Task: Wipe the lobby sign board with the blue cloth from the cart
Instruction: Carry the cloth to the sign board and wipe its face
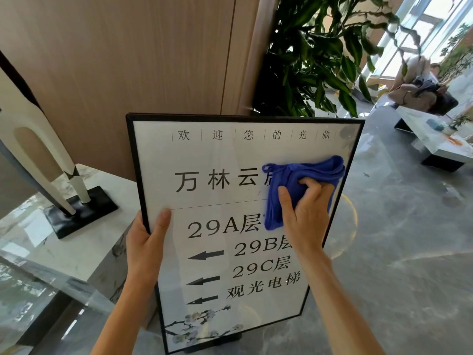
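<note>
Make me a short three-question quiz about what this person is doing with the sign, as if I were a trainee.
1. True or false: the right hand grips the bunched blue cloth against the right side of the black-framed white sign board.
2. What does the left hand do?
A. hangs free
B. holds the board's left edge, thumb on its face
C. touches the leafy green plant
3. Fill in: the black arrows printed on the board point to the ____.

Key:
1. True
2. B
3. Left
</note>
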`<state>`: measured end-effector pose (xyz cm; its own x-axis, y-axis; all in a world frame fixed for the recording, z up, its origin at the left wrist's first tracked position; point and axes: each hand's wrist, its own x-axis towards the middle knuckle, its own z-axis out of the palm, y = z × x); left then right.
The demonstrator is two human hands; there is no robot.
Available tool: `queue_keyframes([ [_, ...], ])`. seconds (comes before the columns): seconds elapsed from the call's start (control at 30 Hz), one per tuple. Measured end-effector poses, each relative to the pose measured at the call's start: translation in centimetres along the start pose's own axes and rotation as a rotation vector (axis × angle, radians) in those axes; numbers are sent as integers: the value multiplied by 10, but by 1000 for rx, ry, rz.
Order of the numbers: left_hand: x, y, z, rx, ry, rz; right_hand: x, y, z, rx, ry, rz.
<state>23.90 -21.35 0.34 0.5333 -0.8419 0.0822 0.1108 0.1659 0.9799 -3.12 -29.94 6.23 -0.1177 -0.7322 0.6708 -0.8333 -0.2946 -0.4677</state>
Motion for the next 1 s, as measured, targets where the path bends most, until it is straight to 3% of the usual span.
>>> queue_keyframes([
  [0.27,2,1,3,2,25,18,6,-1,19,-219,133,-65],
  [0.73,2,4,4,-19,49,18,54,-12,24,-124,305,-172],
  [1.0,2,5,3,-32,25,23,-12,-42,58,-99,228,-308],
])
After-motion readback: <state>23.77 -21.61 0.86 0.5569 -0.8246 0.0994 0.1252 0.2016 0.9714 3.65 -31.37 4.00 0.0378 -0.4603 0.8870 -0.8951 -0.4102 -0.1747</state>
